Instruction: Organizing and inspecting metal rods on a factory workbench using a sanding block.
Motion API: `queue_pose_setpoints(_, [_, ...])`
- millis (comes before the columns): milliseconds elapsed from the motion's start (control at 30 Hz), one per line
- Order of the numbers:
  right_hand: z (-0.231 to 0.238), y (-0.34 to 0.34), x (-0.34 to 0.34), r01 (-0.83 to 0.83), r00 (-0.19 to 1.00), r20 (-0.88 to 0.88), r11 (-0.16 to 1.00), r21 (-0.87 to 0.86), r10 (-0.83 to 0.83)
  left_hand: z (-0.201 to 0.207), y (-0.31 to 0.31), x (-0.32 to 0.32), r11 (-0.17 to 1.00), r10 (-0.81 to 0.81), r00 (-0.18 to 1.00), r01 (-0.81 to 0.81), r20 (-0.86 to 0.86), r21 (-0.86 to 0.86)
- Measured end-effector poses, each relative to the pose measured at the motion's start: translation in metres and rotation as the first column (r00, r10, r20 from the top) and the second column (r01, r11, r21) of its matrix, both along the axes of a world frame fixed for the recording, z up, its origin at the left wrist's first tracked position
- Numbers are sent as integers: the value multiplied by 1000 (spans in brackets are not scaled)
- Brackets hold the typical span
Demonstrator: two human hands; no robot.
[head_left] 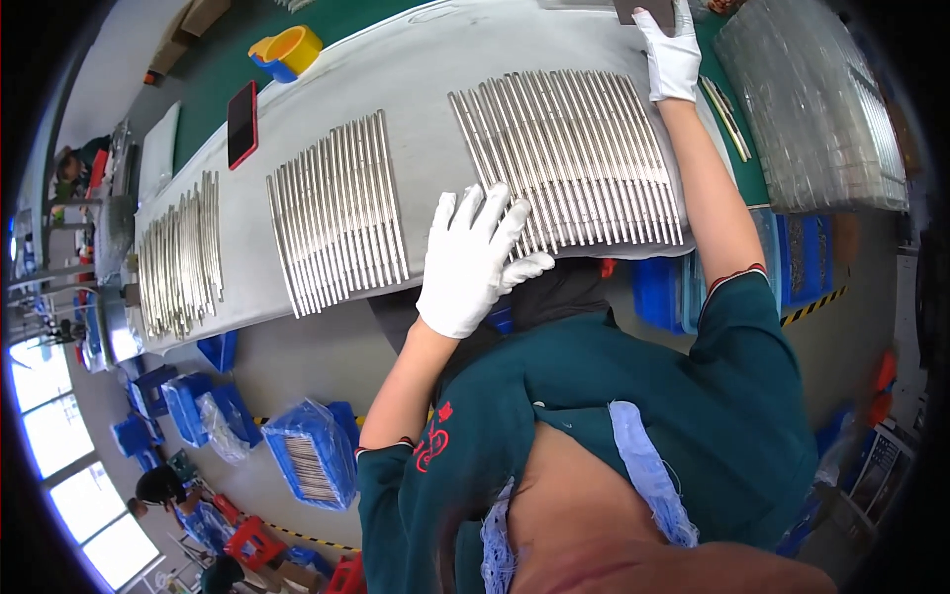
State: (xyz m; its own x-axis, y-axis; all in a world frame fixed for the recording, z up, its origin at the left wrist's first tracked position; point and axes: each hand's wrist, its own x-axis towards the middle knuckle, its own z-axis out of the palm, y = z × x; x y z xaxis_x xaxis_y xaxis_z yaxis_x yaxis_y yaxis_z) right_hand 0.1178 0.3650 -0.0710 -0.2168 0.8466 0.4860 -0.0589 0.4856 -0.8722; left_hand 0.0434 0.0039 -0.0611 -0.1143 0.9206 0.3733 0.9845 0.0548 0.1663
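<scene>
Slim silvery metal rods lie side by side on a grey cloth (426, 119) in three groups: a wide right group (569, 148), a middle group (336, 208) and a less even left group (181, 257). My left hand (470, 257), in a white glove, is open with fingers spread. Its fingertips are at the near left corner of the right group; whether they press on the rods I cannot tell. My right hand (675, 59), also gloved, reaches past the far right corner and grips a dark brown flat piece (641, 10), partly cut off by the picture's edge.
On the table's far left lie a red-edged phone (242, 124) and yellow and blue tape rolls (294, 49). A stack wrapped in clear plastic (802, 109) stands at right, beside a few thin sticks (727, 119). Blue bins (312, 455) sit on the floor. Other people are at far left.
</scene>
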Motion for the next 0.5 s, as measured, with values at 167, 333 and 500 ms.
queue_pose_setpoints(167, [10,-6,-1,10,1000,0,1000,-29,-10,8,5,12,996,-73,993,77,90,-41])
queue_pose_setpoints(333, [2,-2,-2,41,999,30,999,10,-41,8,17,21,988,-141,987,145,76,-52])
queue_pose_setpoints(500, [-5,4,1,47,998,33,999,19,-47,10,2,11,990,-118,992,121,41,-71])
